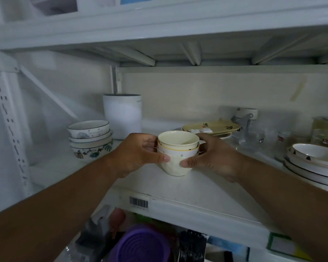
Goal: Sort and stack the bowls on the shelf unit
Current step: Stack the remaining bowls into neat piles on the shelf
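Left hand (138, 154) and right hand (214, 157) gripped the glossy, round nested cream bowls (177, 152); bare shelf (187, 188) lay below the thumbs.

Gripped between both hands, the nested bowls (175, 157) look like glossy, smooth cream ceramic. Beneath the grip, the shelf (187, 188) is matt white-painted metal. Right of the grip stand clear, shiny glass jars (284, 140).
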